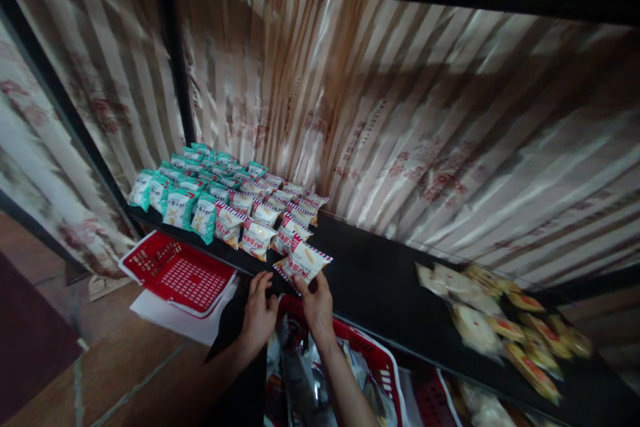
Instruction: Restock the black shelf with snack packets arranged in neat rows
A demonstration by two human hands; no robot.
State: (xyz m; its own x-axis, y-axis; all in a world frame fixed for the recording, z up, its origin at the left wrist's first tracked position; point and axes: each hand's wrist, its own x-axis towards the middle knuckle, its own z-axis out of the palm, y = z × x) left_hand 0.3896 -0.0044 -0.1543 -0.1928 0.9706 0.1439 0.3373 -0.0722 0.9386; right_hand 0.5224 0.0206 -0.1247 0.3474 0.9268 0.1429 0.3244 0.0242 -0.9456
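My right hand [317,307] pinches the lower edge of a white snack bag [306,261] with a red-and-blue striped border, at the front of the black shelf [370,267]. Just left of it, my left hand [260,310] has its fingers curled near the shelf's front edge; whether anything is in them I cannot make out. Behind the held bag stand rows of matching striped snack bags [257,239]. Further left, teal-and-white snack bags [179,208] stand upright in rows, close against the striped ones.
Below my hands, a red basket [387,373] holds several packaged goods. Another red basket [185,273] sits lower left, above a white sheet [175,317]. Flat pale packs [475,327] and yellow packs [533,367] lie on the shelf's right. Printed curtain-like sheeting [400,140] hangs behind.
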